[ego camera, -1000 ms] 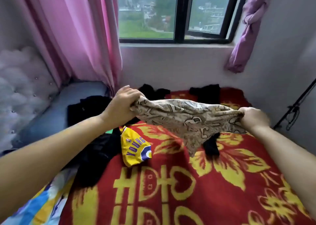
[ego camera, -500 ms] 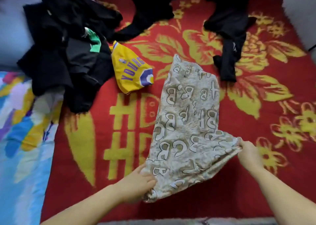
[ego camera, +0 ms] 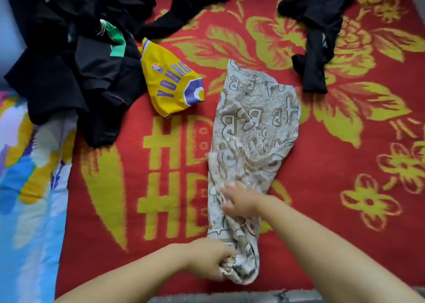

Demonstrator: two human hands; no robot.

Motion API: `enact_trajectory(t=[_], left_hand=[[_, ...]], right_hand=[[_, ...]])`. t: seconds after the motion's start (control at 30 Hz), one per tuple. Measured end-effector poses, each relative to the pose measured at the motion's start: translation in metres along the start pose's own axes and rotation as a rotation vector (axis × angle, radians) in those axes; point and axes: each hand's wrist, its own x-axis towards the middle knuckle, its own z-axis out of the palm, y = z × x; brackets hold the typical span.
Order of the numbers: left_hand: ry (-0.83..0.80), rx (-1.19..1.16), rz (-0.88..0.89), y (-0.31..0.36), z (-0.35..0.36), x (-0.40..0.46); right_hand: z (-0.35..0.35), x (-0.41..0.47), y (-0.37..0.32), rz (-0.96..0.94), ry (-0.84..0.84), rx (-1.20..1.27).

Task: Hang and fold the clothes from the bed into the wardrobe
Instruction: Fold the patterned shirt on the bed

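A beige garment with a letter print (ego camera: 255, 127) lies lengthwise on the red and yellow blanket (ego camera: 333, 164), folded into a narrow strip. My left hand (ego camera: 209, 260) grips its bunched near end by the bed's front edge. My right hand (ego camera: 241, 201) rests flat on the cloth a little farther up, its fingers spread and blurred. A yellow jersey with purple lettering (ego camera: 172, 79) lies to the left of the strip.
A heap of black clothes (ego camera: 69, 61) covers the far left of the bed. More black garments lie at the back middle (ego camera: 190, 1) and back right (ego camera: 317, 38). A bright patterned sheet (ego camera: 27, 176) runs along the left edge.
The garment went from held up in the air to laid on the blanket and folded narrower. My right hand let go of its side and moved onto the cloth; my left hand now bunches the near end.
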Motion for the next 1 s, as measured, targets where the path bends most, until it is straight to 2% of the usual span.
enact_trajectory(t=[0.07, 0.1, 0.17, 0.23, 0.3, 0.37, 0.4, 0.47, 0.53, 0.6, 0.67, 0.73, 0.8, 0.83, 0.93, 1.0], left_hand=[[-0.095, -0.222, -0.067, 0.001, -0.017, 0.004], [-0.118, -0.333, -0.108, -0.001, -0.028, 0.007], [-0.054, -0.418, -0.161, -0.010, -0.053, 0.015], [0.042, -0.490, -0.234, -0.023, -0.077, 0.027], [0.128, -0.483, -0.330, -0.036, -0.099, 0.046], [0.314, -0.413, -0.385, -0.047, -0.119, 0.072], [0.470, -0.364, -0.403, -0.051, -0.127, 0.085], [0.822, -0.172, -0.456, -0.057, -0.132, 0.105], [0.999, 0.086, -0.489, -0.059, -0.118, 0.112], [0.980, 0.292, -0.382, -0.058, -0.078, 0.114], [0.809, 0.455, -0.296, -0.063, -0.029, 0.113], [0.699, 0.447, -0.331, -0.082, 0.003, 0.115], [0.603, 0.397, -0.425, -0.093, 0.004, 0.121], [0.501, 0.399, -0.475, -0.096, -0.001, 0.123], [0.317, 0.387, -0.506, -0.102, -0.008, 0.130], [0.369, 0.431, -0.396, -0.097, -0.007, 0.117]], right_hand=[[0.025, -0.011, -0.001, 0.050, -0.231, 0.115], [0.031, -0.018, 0.000, 0.069, -0.296, 0.203], [0.036, -0.030, 0.012, 0.112, -0.299, 0.398], [0.033, -0.033, 0.037, 0.213, -0.182, 0.707], [0.024, -0.036, 0.061, 0.346, -0.014, 1.127], [0.010, -0.042, 0.076, 0.386, 0.274, 1.337], [0.004, -0.044, 0.078, 0.381, 0.462, 1.270], [0.003, -0.047, 0.076, 0.344, 0.854, 0.935], [0.007, -0.053, 0.048, 0.208, 1.088, 0.543], [0.035, -0.040, 0.025, 0.034, 1.036, 0.198], [0.065, -0.021, 0.021, -0.001, 0.875, -0.016], [0.080, -0.005, 0.037, 0.123, 0.692, 0.005], [0.080, 0.005, 0.063, 0.247, 0.479, -0.034], [0.080, 0.007, 0.076, 0.250, 0.401, -0.070], [0.076, 0.009, 0.093, 0.174, 0.284, -0.090], [0.077, -0.004, 0.091, 0.120, 0.314, -0.162]])
